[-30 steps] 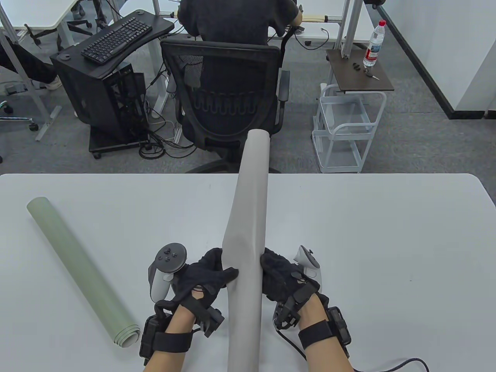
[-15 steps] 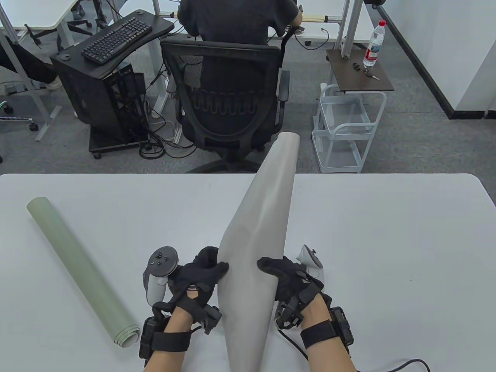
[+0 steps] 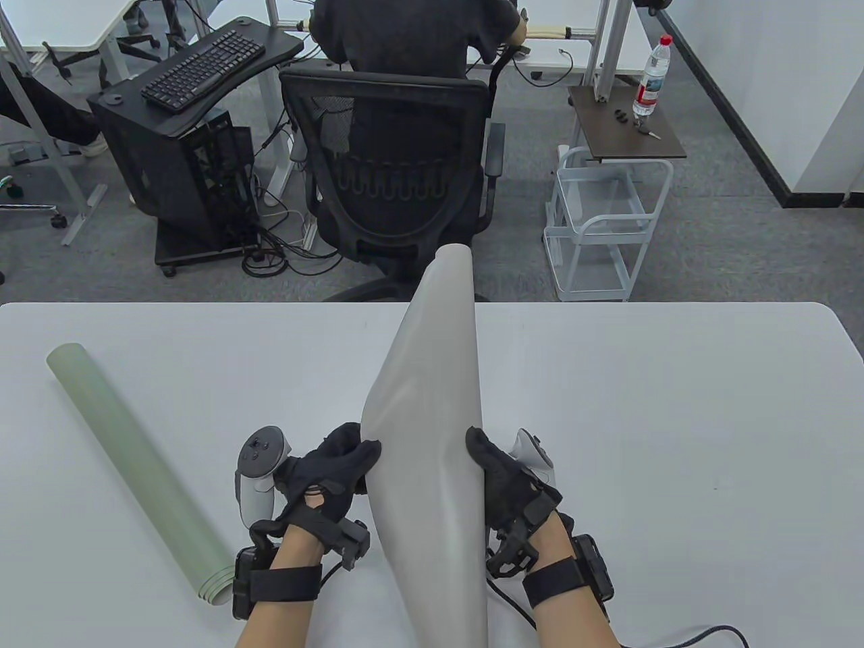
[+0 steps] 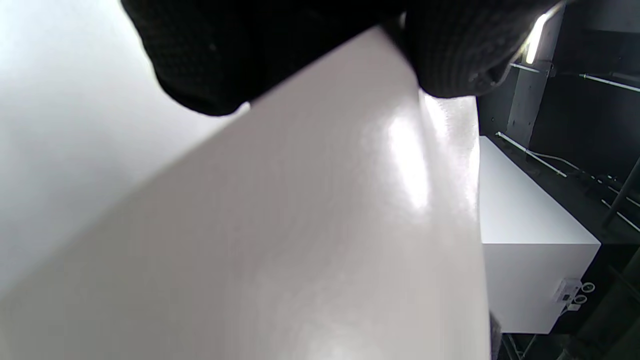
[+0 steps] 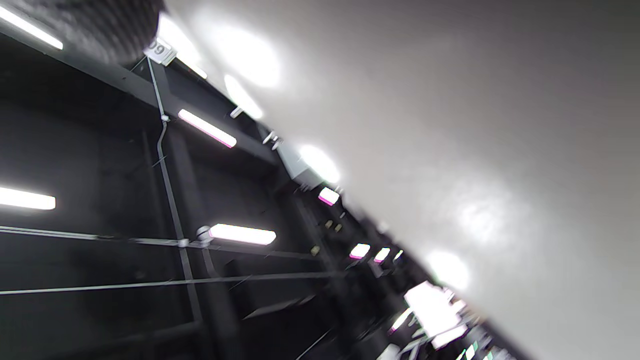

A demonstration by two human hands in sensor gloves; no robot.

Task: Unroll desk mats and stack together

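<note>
I have the grey mat (image 3: 425,418) pinched at its edges, left hand (image 3: 331,469) and right hand (image 3: 503,472) apart to spread it; beyond my left, the green roll (image 3: 135,466) waits. Right fingers seem curled.

Beyond my white table (image 3: 675,405), a person sat in a black mesh office chair (image 3: 398,169). A black keyboard (image 3: 202,67) lay on a black stand to the left. A clear plastic water bottle (image 3: 652,67) stood upright on a brown-topped white cart (image 3: 607,223) to the right.
</note>
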